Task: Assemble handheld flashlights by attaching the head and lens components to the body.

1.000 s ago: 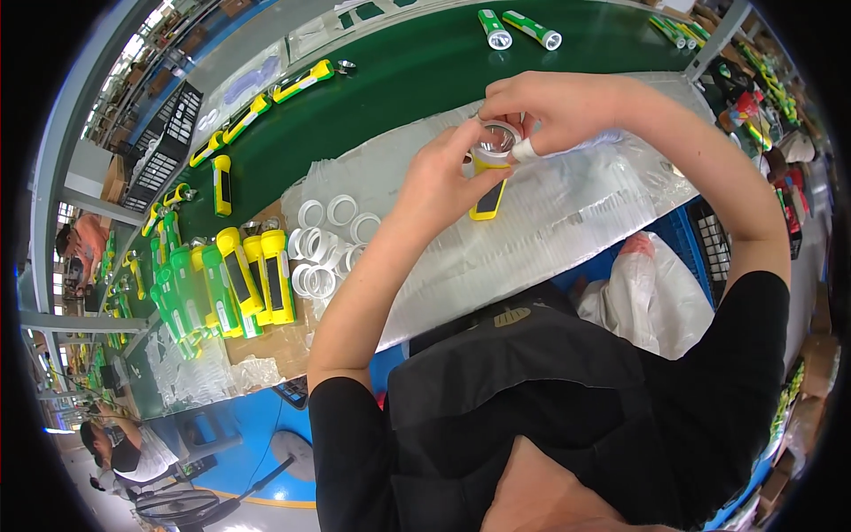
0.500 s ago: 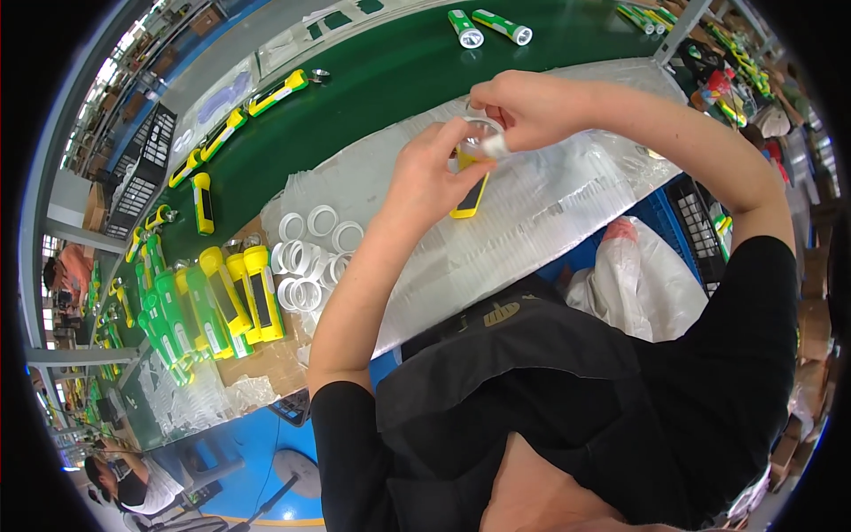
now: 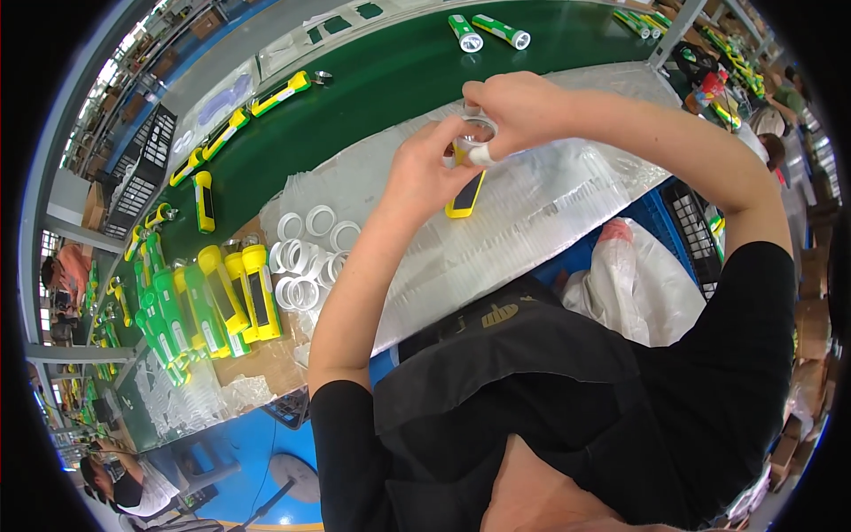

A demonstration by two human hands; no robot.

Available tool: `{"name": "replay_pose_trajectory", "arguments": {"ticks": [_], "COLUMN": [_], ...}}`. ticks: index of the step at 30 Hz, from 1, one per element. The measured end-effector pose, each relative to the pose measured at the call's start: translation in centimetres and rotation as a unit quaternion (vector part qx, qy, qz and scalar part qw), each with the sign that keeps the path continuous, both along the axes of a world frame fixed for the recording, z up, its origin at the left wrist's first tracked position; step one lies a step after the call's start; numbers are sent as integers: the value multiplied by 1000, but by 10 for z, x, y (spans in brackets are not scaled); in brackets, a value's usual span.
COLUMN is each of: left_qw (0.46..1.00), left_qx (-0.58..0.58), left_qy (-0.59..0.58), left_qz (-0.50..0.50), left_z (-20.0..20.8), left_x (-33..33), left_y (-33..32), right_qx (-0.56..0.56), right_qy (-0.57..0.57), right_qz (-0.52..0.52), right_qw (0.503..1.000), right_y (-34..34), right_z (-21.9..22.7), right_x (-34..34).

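Over the covered worktable, both my hands meet at the head of a yellow flashlight [image 3: 463, 200] with a dark panel on its handle. My left hand [image 3: 424, 170] is closed round the flashlight's head, and the handle sticks out below its fingers toward me. On top of the head sits a white ring [image 3: 481, 151] round a clear lens. My right hand [image 3: 523, 111] is closed on this ring from the far right side, fingers curled over its edge. Whether the ring is seated tightly cannot be seen. Loose white rings [image 3: 301, 257] lie left of my left forearm.
Several yellow and green flashlights [image 3: 204, 306] lie grouped at the left. A row of yellow flashlights [image 3: 226, 133] lies along the green belt [image 3: 372, 97]. Two green flashlights [image 3: 465, 34] rest at its far side. A white sack [image 3: 634, 284] and blue crate [image 3: 651, 222] are below the table's right edge.
My hands have shifted slightly left with the flashlight. The ring at its head now shows its round opening more fully, and my right fingers have turned a little around it.
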State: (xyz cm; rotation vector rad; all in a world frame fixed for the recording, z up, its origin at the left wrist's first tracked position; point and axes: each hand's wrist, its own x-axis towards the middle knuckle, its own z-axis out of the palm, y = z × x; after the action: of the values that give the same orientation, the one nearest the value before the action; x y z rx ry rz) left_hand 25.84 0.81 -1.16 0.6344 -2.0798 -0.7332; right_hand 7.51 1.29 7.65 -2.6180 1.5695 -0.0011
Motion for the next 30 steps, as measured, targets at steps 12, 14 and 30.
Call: {"name": "replay_pose_trajectory", "arguments": {"ticks": [12, 14, 30], "left_qw": [998, 998, 996], "left_qx": [17, 19, -9], "left_qy": [44, 59, 87], "left_qz": [43, 28, -15], "left_z": [-8, -7, -4], "left_x": [4, 6, -1], "left_y": [-8, -10, -4], "right_qx": [67, 42, -3], "right_qy": [80, 21, -271], "right_qz": [-59, -71, 224], "right_qw": [993, 996, 936], "right_y": [-5, 2, -12], "right_z": [-10, 4, -12], "right_x": [-4, -4, -4]}}
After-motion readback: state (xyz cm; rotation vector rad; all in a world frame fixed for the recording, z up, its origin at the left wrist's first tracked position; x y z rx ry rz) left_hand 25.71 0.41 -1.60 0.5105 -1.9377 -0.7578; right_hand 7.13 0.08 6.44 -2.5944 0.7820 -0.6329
